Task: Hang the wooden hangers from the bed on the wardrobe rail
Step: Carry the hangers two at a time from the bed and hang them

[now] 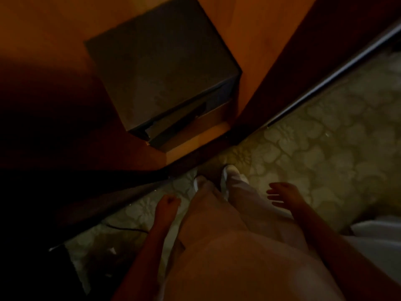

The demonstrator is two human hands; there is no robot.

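The view is dim and looks straight down. My left hand (167, 203) hangs at my side, curled into a loose fist with nothing in it. My right hand (282, 193) hangs on the other side with fingers spread and empty. I see no wooden hanger, no rail and no hanger-bearing part of the bed. The open wardrobe's wooden floor (54, 61) lies just ahead of my feet, with its sliding-door track (325, 79) running diagonally.
A dark box-like safe (160, 68) stands inside the wardrobe ahead. Patterned pale carpet (325, 153) covers the floor to the right. White fabric (377, 235) shows at the lower right edge. A thin dark cable (123, 228) lies on the carpet at lower left.
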